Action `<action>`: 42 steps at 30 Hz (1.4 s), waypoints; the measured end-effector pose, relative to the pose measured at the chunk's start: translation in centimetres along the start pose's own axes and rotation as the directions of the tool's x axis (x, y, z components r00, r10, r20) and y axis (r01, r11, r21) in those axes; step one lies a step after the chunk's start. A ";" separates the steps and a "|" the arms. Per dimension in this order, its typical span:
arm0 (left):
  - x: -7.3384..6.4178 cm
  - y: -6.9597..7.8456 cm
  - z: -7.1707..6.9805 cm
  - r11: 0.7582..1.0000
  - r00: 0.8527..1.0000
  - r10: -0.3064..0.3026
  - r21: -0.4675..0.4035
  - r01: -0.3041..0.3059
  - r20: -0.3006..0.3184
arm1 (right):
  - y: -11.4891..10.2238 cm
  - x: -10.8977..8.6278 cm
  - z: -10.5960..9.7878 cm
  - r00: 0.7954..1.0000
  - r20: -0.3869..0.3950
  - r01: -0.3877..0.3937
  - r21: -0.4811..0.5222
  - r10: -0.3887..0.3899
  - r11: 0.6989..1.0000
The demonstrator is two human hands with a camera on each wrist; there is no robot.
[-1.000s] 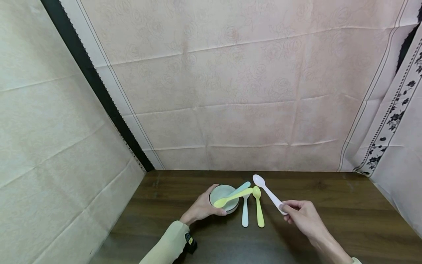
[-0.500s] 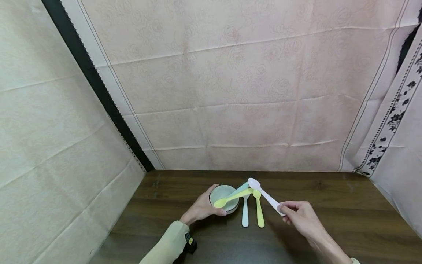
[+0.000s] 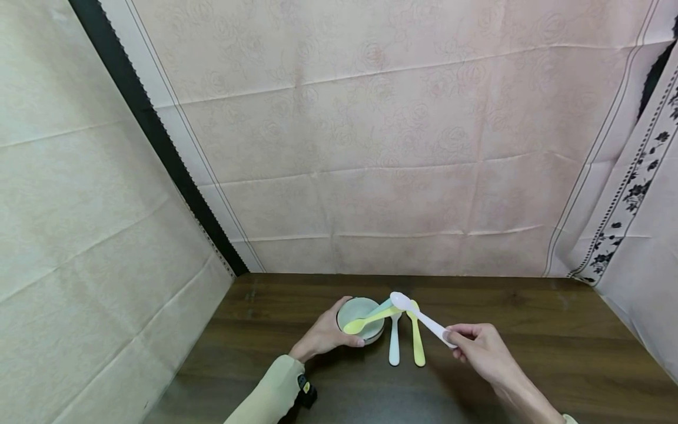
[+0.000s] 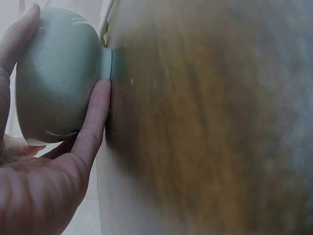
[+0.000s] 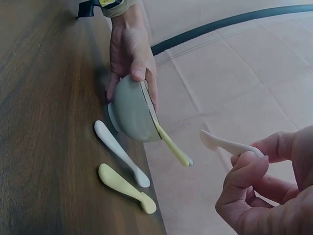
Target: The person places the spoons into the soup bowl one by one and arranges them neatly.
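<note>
Pinching the lilac spoon (image 3: 431, 325) by its handle end in the right grip (image 3: 479, 348), between thumb and curled fingers, with the rounded head pointing towards the left edge of the bench (image 3: 529, 335). Holding it raised, clear of the bench; seen from the right wrist, apart from the nearest handle tips. Curling the left grip (image 3: 328, 330) round the side of the green bowl (image 3: 356, 307), upright on the bench near the far edge and closer to the left edge than to the right. Showing inside the bowl, at a slant, a blue spoon (image 3: 384, 305) and a yellow-green spoon (image 3: 375, 317), both with handles jutting over the rim towards the right edge. Showing also, flat just beside the bowl on its right-edge side, a pale blue spoon (image 3: 394, 346) and then a second yellow-green spoon (image 3: 418, 346), both with heads towards the far edge. Wearing a pale sleeve (image 3: 269, 390) on the left arm. Facing a patterned cloth (image 3: 381, 176) behind the far edge.
</note>
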State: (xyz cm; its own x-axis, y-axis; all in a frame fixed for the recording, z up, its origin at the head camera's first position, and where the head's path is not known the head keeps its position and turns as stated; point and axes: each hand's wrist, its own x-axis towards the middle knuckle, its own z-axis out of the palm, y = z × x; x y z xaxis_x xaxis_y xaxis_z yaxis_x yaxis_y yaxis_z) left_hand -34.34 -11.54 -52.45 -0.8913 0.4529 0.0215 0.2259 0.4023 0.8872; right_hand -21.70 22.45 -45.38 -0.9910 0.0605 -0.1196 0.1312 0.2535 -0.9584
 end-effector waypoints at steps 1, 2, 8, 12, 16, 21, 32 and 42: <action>0.0 0.0 0.0 1.000 1.000 -0.001 0.005 0.001 -0.001 | 0.0 0.0 0.0 1.000 0.003 0.001 0.000 -0.001 1.000; 0.0 -0.1 0.0 1.000 1.000 -0.002 0.010 0.002 -0.001 | 0.0 0.0 0.0 1.000 0.005 0.002 0.000 -0.002 1.000; 0.2 -0.5 0.0 1.000 1.000 -0.004 0.024 0.004 0.000 | 0.0 0.0 0.2 1.000 0.017 0.009 0.002 -0.009 1.000; 0.3 -0.6 0.0 1.000 1.000 0.006 0.019 -0.006 0.007 | 0.0 0.2 0.3 1.000 0.025 0.008 -0.005 -0.008 1.000; 0.3 -0.6 0.0 1.000 1.000 0.009 0.009 -0.009 0.011 | -0.1 0.2 0.5 0.999 0.032 0.010 -0.014 -0.009 1.000; 0.3 -0.7 0.0 1.000 1.000 0.009 -0.005 -0.009 0.013 | -0.1 0.3 0.8 0.999 0.042 0.009 -0.023 -0.008 1.000; 0.4 -0.8 0.0 1.000 1.000 -0.008 0.012 0.008 0.010 | -0.1 0.8 1.1 0.998 0.056 -0.020 -0.033 0.022 0.999; 0.5 -0.7 -0.1 1.000 1.000 -0.008 0.005 0.008 0.004 | 0.0 1.1 1.3 0.996 0.083 -0.008 -0.055 0.013 0.998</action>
State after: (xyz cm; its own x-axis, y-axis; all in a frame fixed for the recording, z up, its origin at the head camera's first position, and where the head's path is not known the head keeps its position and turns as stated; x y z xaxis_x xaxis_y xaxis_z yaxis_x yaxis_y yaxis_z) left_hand -35.01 -11.63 -53.01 -0.8915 0.4529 0.0127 0.2208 0.4099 0.8850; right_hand -22.84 21.25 -45.81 -0.9881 -0.0165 -0.1532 0.1409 0.3055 -0.9417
